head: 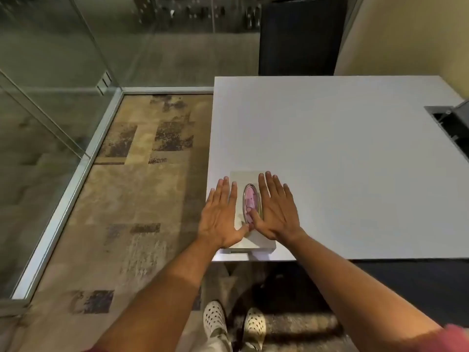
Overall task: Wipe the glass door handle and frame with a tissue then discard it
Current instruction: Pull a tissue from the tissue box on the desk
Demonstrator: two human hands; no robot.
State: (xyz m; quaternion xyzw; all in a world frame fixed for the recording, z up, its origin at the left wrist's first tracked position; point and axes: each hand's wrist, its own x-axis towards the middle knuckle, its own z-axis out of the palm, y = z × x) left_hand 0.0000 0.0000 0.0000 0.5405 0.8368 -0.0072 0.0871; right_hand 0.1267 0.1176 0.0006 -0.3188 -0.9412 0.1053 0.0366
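My hands lay flat, fingers straight, on the tissue box (251, 240) at the table's (342, 153) near-left corner: left hand (220, 217) left of the slot (250, 203), right hand (275, 210) right of it. The slot ran straight away from me; my right thumb lay nearest the tissue.

Pink tissue (250, 203) (crumpled) inside box's (261, 243) oval opening.
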